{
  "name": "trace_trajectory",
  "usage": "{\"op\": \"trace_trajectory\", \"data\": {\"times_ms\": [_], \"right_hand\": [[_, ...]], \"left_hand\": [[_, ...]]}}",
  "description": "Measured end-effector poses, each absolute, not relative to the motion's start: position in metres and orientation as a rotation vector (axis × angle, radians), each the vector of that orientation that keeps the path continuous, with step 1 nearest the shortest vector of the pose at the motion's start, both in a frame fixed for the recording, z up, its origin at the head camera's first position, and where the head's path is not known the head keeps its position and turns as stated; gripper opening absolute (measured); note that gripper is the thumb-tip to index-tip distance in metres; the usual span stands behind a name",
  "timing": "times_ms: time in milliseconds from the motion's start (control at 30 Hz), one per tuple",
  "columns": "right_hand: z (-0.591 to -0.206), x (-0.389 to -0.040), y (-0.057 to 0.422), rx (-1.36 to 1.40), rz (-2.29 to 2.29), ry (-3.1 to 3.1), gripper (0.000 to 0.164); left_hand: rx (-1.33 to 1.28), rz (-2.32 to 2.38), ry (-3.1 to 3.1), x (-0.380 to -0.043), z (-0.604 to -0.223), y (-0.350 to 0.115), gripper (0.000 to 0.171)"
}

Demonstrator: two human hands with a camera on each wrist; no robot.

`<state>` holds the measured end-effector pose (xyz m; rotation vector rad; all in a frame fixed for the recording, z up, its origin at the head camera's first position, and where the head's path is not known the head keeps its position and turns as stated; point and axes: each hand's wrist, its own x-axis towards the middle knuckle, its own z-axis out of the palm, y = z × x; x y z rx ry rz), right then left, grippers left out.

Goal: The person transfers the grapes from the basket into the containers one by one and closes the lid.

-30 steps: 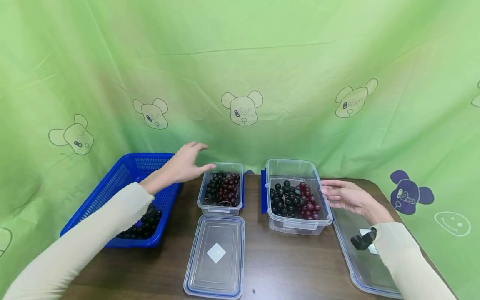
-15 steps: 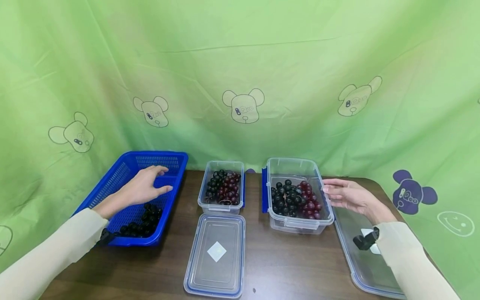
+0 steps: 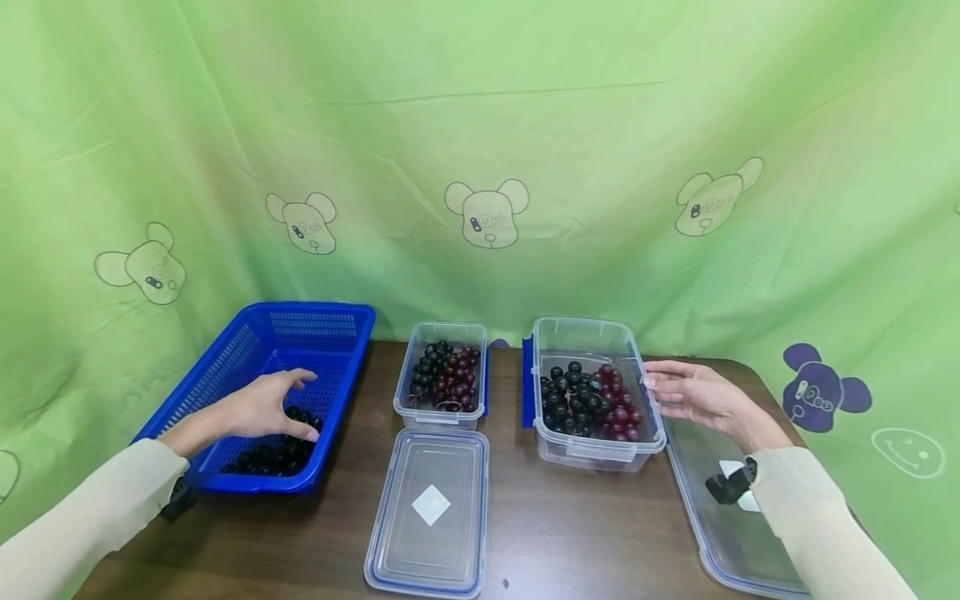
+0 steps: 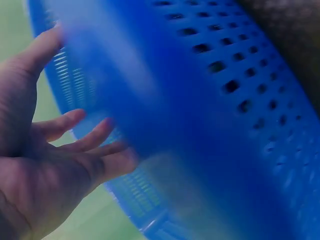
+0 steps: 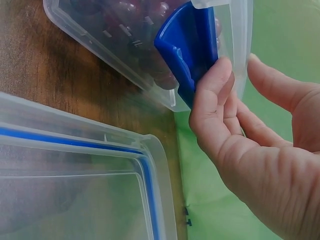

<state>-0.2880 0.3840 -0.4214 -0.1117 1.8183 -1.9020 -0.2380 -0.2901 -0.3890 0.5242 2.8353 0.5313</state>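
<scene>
My left hand (image 3: 258,404) hovers inside the blue basket (image 3: 315,323), thumb and fingers spread apart, above a bunch of black grapes (image 3: 270,460). In the left wrist view the basket's blurred blue rim stands close in front of that hand. My right hand (image 3: 701,394) is at the right side of the large clear food container (image 3: 600,454). In the right wrist view its fingers curl against the blue latch (image 5: 192,47) while the thumb tip is at the rim. Black grapes (image 3: 570,400) and red grapes (image 3: 620,410) lie side by side in this container.
A smaller clear container (image 3: 438,417) with black and red grapes stands between basket and large container. Its lid (image 3: 427,542) lies in front of it. Partly under my right forearm lies a larger lid (image 3: 701,500). A green curtain (image 3: 480,108) hangs behind the table.
My left hand has moved from beside the small container left and down into the basket, over the black grapes. My right hand has stayed at the large container.
</scene>
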Motion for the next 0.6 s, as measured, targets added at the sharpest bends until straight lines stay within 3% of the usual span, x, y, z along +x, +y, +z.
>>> {"op": "trace_trajectory", "data": {"times_ms": [600], "right_hand": [[-0.420, -0.288, 0.384, -0.107, -1.889, 1.852, 0.030]], "left_hand": [[0.394, 0.462, 2.740, -0.229, -0.419, -0.297, 0.111]]}}
